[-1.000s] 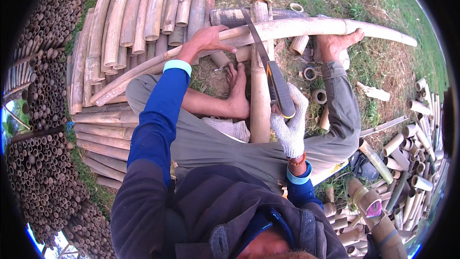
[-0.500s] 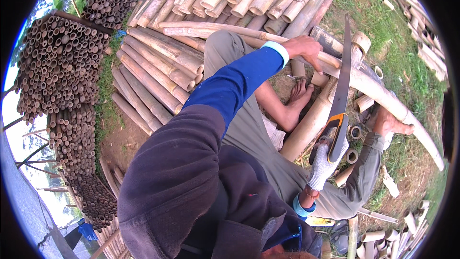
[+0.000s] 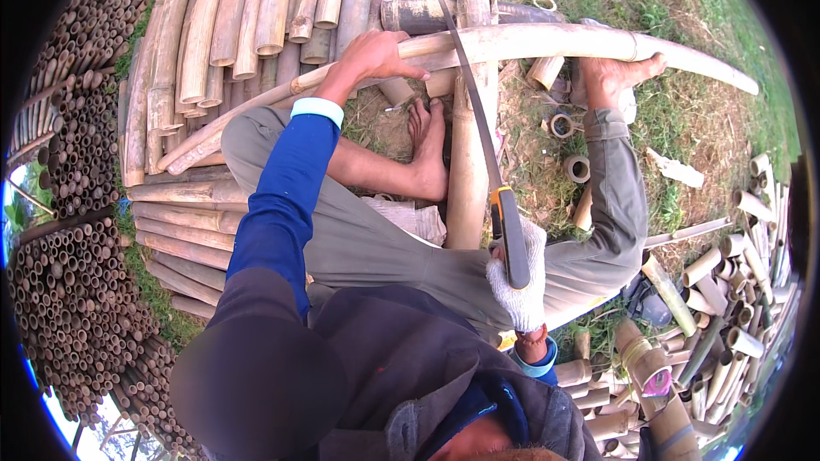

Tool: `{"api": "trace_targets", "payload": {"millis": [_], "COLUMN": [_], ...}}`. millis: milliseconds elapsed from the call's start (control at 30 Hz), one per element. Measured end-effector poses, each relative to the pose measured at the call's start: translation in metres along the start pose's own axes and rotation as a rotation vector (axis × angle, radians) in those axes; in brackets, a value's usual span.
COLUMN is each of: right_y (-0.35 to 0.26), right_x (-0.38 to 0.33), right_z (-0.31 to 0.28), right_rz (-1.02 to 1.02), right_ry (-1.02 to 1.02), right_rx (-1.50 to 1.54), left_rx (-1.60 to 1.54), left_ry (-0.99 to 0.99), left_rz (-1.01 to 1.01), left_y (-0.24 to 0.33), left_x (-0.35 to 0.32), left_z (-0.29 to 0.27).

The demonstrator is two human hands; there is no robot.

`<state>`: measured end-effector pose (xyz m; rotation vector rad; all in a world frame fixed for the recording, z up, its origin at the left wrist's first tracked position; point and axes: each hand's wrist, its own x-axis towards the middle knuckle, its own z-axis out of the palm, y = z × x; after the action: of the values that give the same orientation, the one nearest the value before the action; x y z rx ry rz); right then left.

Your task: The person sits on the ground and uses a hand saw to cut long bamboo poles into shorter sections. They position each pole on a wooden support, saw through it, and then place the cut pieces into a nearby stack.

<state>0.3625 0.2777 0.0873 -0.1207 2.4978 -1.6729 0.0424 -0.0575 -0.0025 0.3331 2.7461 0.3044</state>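
Note:
A long pale bamboo pole [image 3: 555,41] lies crosswise in front of me, over a thicker bamboo support [image 3: 468,154]. My bare left hand [image 3: 373,57] grips the pole from above, left of the support. In my right hand [image 3: 519,282], which wears a white knit glove, is a handsaw [image 3: 480,111] with an orange and black handle. Its long blade points away from me and crosses the pole just right of my left hand. Whether the teeth are in the bamboo, I cannot tell. My right foot [image 3: 608,77] rests against the pole farther right.
Cut bamboo poles [image 3: 256,21] are stacked at the far left. Bundled bamboo tubes [image 3: 77,307] rise along the left edge. Short offcuts [image 3: 705,290] are heaped at the lower right, and a few bamboo rings [image 3: 576,169] lie on the ground near my right leg.
The view has turned, so the pole now runs more nearly level across it. My left hand still holds the pole and my right hand the handsaw, its blade still across the pole.

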Motion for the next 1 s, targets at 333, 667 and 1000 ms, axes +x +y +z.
{"api": "trace_targets", "payload": {"millis": [333, 667, 1000], "right_y": [0.022, 0.016, 0.005], "right_x": [0.161, 0.038, 0.072], "right_z": [0.056, 0.031, 0.035], "right_rz": [-0.082, 0.025, -0.043], "right_ry": [0.165, 0.106, 0.134], "right_rx": [0.255, 0.090, 0.147], "left_rx": [-0.080, -0.049, -0.041], "left_ry": [-0.161, 0.005, 0.009], "left_rz": [0.036, 0.011, 0.067], "left_y": [0.005, -0.012, -0.040], "left_x": [0.016, 0.008, 0.021], "left_z": [-0.024, -0.002, -0.004]}}
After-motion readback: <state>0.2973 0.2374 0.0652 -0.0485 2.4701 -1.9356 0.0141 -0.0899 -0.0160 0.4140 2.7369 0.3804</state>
